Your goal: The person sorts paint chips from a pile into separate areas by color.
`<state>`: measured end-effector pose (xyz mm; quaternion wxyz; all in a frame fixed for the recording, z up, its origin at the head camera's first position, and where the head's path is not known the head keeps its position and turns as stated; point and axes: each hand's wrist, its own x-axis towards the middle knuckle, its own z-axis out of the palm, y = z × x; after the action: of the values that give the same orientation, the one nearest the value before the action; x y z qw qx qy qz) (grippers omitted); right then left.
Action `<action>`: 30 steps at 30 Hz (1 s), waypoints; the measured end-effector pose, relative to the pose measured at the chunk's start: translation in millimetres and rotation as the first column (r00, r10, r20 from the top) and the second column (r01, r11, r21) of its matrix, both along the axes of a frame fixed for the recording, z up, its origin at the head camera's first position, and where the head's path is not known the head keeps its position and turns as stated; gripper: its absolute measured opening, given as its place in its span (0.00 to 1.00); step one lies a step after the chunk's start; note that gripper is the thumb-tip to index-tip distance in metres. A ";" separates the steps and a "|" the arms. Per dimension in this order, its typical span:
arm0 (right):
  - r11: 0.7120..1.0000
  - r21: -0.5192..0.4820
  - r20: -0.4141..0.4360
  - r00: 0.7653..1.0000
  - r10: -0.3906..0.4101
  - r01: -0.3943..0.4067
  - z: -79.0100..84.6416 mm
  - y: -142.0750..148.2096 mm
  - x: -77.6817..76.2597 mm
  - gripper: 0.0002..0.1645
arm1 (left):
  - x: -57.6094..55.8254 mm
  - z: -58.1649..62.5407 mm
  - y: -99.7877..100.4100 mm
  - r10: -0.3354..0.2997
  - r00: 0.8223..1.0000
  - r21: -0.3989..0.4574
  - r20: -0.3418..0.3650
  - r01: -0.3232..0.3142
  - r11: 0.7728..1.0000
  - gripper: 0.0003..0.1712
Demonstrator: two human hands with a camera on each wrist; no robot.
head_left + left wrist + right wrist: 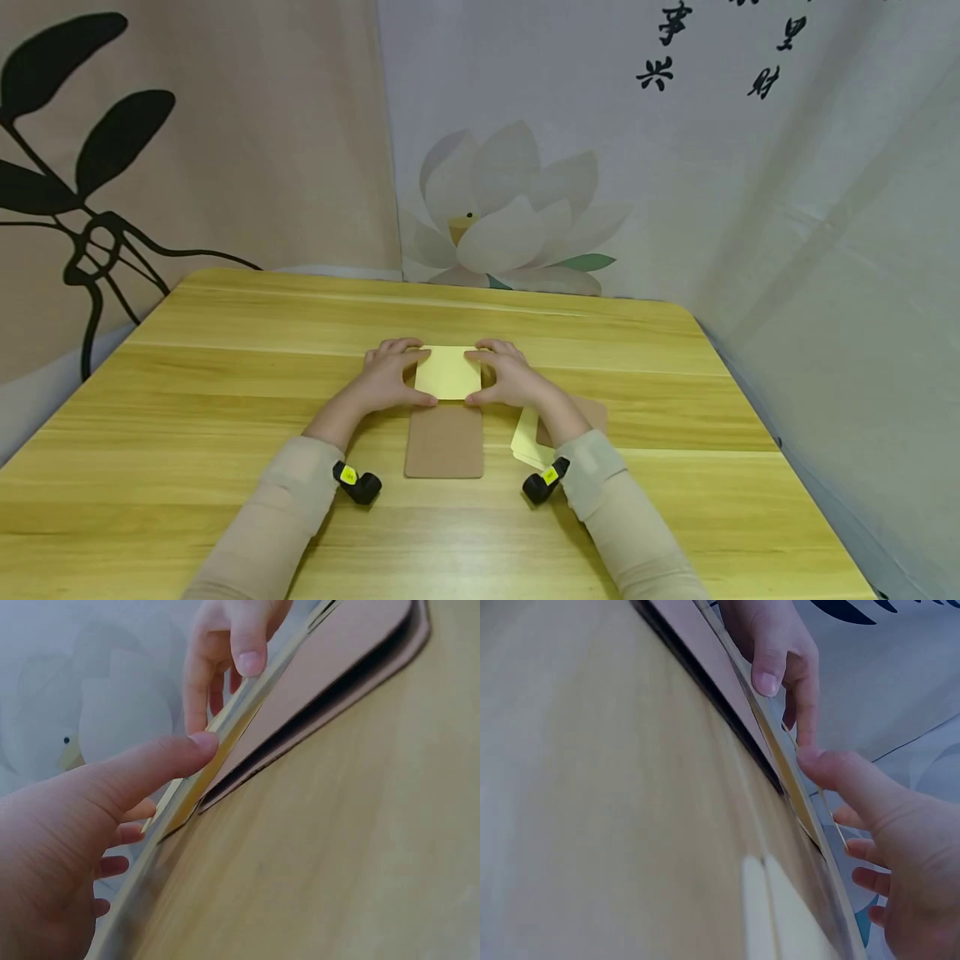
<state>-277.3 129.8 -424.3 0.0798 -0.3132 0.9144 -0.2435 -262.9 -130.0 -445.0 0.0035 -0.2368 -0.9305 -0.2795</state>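
Observation:
Both hands hold a yellow sheet of paper (447,373) in the middle of the table. My left hand (386,377) grips its left side, thumb at the near corner and fingers at the far one. The right hand (512,379) does the same on the right side. In the left wrist view, the left thumb (191,752) lies along the near edge of the paper. Just in front of the sheet lies a brown cover (445,443); a dark gap shows between its two layers in the left wrist view.
Beneath the right forearm, more yellow sheets (527,439) lie partly under a second brown cover (592,414). Both rest on the wooden table (225,392). Behind its far edge hangs a curtain (517,75) with a printed lotus and writing.

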 end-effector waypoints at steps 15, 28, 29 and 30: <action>0.999 0.044 0.033 0.999 -0.013 0.012 -6.3 -4.1 -8.9 0.48 | -2.1 -1.0 -1.1 0.005 0.999 0.003 0.041 -0.005 1.000 0.53; 0.998 0.068 0.055 0.998 -0.019 0.015 -8.5 -3.9 -9.9 0.48 | -4.0 -3.6 -2.7 0.006 1.000 -0.023 0.030 -0.005 1.000 0.53; 0.998 0.064 0.056 0.998 -0.020 0.016 -8.2 -3.6 -9.5 0.48 | -4.0 -3.6 -2.6 0.005 1.000 -0.022 0.030 -0.004 1.000 0.53; 0.998 0.058 0.056 0.998 -0.022 0.018 -7.8 -3.2 -8.9 0.48 | -3.9 -3.6 -2.3 0.004 0.999 -0.021 0.032 -0.003 1.000 0.53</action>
<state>-286.2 126.5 -432.1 0.1124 -0.2946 0.9216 -0.2265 -266.7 -132.4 -448.7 -0.0135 -0.2305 -0.9337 -0.2737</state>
